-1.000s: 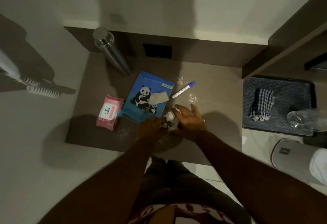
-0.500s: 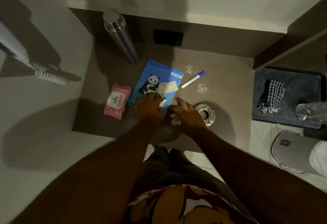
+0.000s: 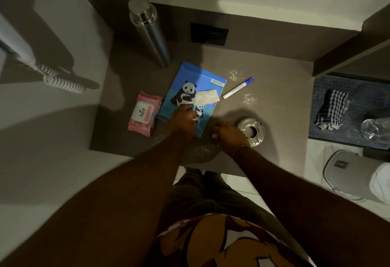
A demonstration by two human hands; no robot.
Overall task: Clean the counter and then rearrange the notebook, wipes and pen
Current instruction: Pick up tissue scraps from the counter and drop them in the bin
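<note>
Both hands are low in the centre of the frame, close together but not touching, working the near edge of the counter (image 3: 278, 106). The left hand (image 3: 182, 120) sits on the lower end of the blue panda notebook (image 3: 190, 70) with its fingers curled and a white fleck at the fingertips. It is too dim to call whether it pinches that fleck or simply pins the cover. Pinning would make sense, since it would keep the book from sliding while the other hand works beside it.

The right hand (image 3: 229, 133) is just right of the notebook's corner, knuckles up. Its fingers are bunched down onto a small white scrap (image 3: 214, 136) and look to be pinching it off the surface. The steel ashtray (image 3: 251, 129) stands right against that wrist, handy as a drop spot, I'd guess.

White grains (image 3: 203, 149) are scattered below the hands, with another patch right of centre near the pen (image 3: 238, 88), so the cleaning looks far from done. The pen lies slanted just right of the notebook, blue cap to the upper right.

A loose wipe (image 3: 205, 97) is spread flat on the notebook cover, likely parked there to be at hand for the wiping. The pink wipes pack (image 3: 144, 112) lies just left of the notebook, lid up. A tall steel bottle (image 3: 150, 32) stands above them, against the back wall.
</note>
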